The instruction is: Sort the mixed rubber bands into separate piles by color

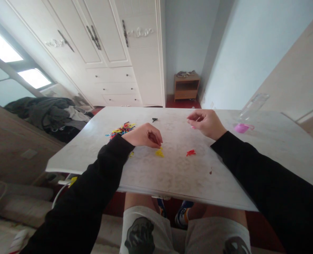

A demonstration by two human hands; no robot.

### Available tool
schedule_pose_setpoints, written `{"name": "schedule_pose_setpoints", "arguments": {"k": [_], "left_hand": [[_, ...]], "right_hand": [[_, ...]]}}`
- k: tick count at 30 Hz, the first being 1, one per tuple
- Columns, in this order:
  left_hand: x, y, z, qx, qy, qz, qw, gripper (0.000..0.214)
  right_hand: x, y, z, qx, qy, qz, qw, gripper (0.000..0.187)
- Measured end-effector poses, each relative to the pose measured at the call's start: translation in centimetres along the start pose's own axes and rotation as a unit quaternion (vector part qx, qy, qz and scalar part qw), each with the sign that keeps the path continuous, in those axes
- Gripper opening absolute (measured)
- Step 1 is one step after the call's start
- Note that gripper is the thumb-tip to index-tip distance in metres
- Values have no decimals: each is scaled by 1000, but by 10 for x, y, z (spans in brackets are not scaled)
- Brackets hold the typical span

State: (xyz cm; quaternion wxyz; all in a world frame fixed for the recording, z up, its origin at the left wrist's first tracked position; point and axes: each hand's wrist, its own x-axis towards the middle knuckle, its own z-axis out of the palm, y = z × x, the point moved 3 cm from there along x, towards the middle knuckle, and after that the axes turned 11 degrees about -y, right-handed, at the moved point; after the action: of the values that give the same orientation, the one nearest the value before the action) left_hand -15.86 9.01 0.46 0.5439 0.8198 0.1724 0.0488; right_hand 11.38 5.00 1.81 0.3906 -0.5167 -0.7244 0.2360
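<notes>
My left hand [149,136] is closed in a pinch just above a small yellow pile [159,153]. A bit of yellow shows at its fingertips. Farther right, my right hand [207,123] also pinches its fingers together, over a few pink pieces [192,127] partly hidden beneath it; what it holds is too small to make out. A mixed heap of thin coloured pieces [120,130], their kind unclear, lies behind my left wrist. Separate little piles are black [155,120] and red [191,152]. One yellowish piece [131,154] rests by my left sleeve.
On the right of the white table [169,176] are a clear bottle [254,106] and a pink cap-like item [241,128]. A small dark speck [210,171] marks the near side. White wardrobes [106,46] and a wooden nightstand [186,88] stand beyond; dark clothes [47,113] lie at left.
</notes>
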Motion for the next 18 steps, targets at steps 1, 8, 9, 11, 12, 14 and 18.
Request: {"name": "schedule_pose_setpoints", "arguments": {"k": [1,8,9,11,12,14,18], "left_hand": [[0,0,0,7,-2,-1,1000,22],[2,0,2,43,-16,19,999,15],[2,0,2,49,-20,22,998,14],[2,-1,2,60,-28,22,998,14],[2,-1,2,62,-32,21,997,14],[2,-1,2,66,-36,19,997,14],[1,2,2,78,-38,19,996,13]], "right_hand": [[0,3,-1,12,6,10,1000,21],[0,10,-8,-34,57,18,998,19],[0,10,-8,-45,61,15,997,18],[1,10,-9,-64,65,10,996,18],[1,10,-9,-72,67,9,995,17],[2,12,-12,-95,69,6,993,16],[5,22,-18,-163,59,14,985,13]]}}
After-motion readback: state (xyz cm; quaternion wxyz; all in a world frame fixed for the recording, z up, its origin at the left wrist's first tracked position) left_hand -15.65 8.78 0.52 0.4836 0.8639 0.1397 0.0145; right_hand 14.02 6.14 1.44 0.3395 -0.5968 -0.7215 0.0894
